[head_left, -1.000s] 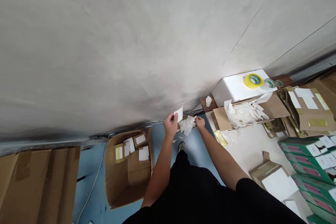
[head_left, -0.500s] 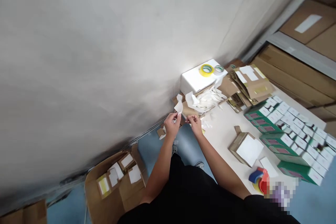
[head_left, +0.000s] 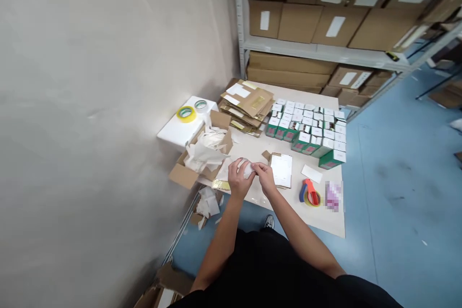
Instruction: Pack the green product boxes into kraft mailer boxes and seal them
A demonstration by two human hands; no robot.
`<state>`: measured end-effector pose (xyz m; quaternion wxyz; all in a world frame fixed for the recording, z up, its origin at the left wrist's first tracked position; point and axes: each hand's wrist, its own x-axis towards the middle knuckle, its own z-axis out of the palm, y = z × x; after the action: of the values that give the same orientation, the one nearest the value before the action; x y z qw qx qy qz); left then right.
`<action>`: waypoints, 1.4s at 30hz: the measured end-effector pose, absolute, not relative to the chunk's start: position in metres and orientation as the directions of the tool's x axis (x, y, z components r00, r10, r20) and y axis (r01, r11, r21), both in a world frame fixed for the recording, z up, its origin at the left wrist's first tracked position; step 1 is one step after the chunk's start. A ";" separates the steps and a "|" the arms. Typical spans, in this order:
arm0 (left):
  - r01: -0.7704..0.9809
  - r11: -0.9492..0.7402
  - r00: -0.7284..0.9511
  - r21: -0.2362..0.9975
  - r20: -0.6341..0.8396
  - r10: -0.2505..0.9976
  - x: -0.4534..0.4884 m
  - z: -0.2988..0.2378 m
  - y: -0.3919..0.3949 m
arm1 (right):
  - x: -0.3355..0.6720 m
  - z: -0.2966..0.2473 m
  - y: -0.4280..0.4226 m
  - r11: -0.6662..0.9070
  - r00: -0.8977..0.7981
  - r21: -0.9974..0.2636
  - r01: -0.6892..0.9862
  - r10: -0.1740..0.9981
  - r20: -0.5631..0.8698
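White tabletop (head_left: 317, 219) by grey wall (head_left: 90, 106), blue floor (head_left: 397, 178); left hand (head_left: 238, 179) and right hand (head_left: 266, 178), grip on paper slip (head_left: 248, 168).

Wall (head_left: 90, 106): plain, grey-white, left side. Floor (head_left: 397, 192): blue, smooth, scuffed in places. Shelving rack (head_left: 317, 50): grey metal, at far end, loaded with brown cartons (head_left: 299, 21); white labels on carton faces. Table (head_left: 325, 224): pale top, near wall-rack corner. Light: even, probably overhead.
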<state>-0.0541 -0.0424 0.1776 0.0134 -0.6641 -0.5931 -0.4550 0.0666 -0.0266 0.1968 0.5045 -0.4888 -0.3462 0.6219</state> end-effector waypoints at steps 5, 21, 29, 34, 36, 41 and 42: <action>0.811 -0.264 -0.152 0.522 0.624 0.766 -0.006 0.170 -0.038 | 0.113 0.188 -0.015 -0.312 -0.113 -0.920 -0.238 0.950 -0.292; 0.857 -0.222 0.045 0.465 0.362 0.931 -0.111 0.204 -0.003 | 0.080 0.168 0.024 -0.182 -0.125 -0.977 0.112 0.973 -0.195; 0.838 -0.179 -0.058 0.516 0.410 0.910 -0.175 0.213 0.052 | 0.072 0.186 0.052 -0.073 -0.227 -0.977 0.200 0.967 -0.119; 0.816 -0.197 -0.053 0.543 0.409 0.911 -0.205 0.214 0.076 | 0.083 0.190 0.064 -0.013 -0.143 -0.948 0.319 0.988 -0.061; 0.806 -0.136 -0.134 0.576 0.402 0.906 -0.224 0.217 0.086 | 0.097 0.191 0.068 -0.043 -0.071 -0.951 0.305 0.995 -0.068; 0.638 0.070 -0.330 0.767 0.191 0.924 -0.253 0.222 0.109 | 0.124 0.189 0.070 -0.212 -0.029 -0.976 0.040 0.977 -0.213; 0.587 0.097 -0.328 0.803 0.127 0.936 -0.251 0.223 0.112 | 0.124 0.188 0.069 -0.233 -0.018 -0.972 0.006 0.972 -0.233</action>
<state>-0.2509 0.1116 0.2228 -0.2165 -0.5379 -0.7082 -0.4029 0.1245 0.0690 0.1882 0.4322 -0.5517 -0.4435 0.5587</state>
